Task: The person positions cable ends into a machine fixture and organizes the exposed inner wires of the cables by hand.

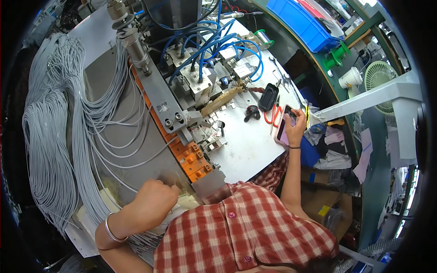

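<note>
My right hand (297,128) is at the right edge of the white machine table, its fingers curled over a phone (284,132) with a pinkish lower part. My left hand (157,203), with a silver bangle at the wrist, is closed near the front end of an orange metal block (193,164). What its fingers hold, if anything, is hidden. Beside it, thin grey cables (118,164) run out from a large bundle (48,150) on the left. Some yellowish fine strands (184,184) lie close to the left hand's fingertips.
A machine with metal blocks (195,79) and blue air tubes (214,43) stands at the back. Red-handled pliers (268,117), a black tray (268,97) and wrenches (286,81) lie on the table. A white arm (364,98) juts in at right, before a green fan (380,82).
</note>
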The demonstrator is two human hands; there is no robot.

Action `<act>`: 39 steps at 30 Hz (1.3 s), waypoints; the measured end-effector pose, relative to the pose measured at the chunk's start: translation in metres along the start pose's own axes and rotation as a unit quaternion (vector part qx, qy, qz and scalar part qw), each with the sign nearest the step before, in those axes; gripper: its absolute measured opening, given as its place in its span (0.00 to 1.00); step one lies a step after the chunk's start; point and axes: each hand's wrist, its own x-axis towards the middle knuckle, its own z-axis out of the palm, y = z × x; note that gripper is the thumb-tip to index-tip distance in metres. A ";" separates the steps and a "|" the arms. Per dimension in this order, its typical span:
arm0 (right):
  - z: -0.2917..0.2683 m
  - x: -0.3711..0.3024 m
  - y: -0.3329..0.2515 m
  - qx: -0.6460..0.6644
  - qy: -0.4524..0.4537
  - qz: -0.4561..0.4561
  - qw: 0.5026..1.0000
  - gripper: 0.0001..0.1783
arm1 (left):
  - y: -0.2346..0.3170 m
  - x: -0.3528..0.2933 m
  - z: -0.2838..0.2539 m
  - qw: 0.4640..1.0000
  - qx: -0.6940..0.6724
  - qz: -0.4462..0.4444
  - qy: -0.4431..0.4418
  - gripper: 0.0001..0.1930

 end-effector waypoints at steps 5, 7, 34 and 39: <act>-0.003 -0.006 -0.005 -0.001 -0.015 0.001 1.000 0.19 | -0.002 0.000 0.002 1.000 -0.019 -0.012 -0.003 0.08; -0.003 -0.009 -0.003 0.066 -0.009 0.025 0.997 0.16 | -0.002 0.000 0.000 1.000 -0.011 -0.011 -0.009 0.08; 0.000 0.003 0.008 0.033 -0.022 0.039 0.998 0.18 | -0.004 0.003 0.005 1.000 -0.002 -0.012 -0.014 0.07; -0.001 0.000 0.018 0.038 -0.018 0.022 0.999 0.17 | -0.003 0.004 0.003 0.999 -0.008 -0.018 -0.025 0.07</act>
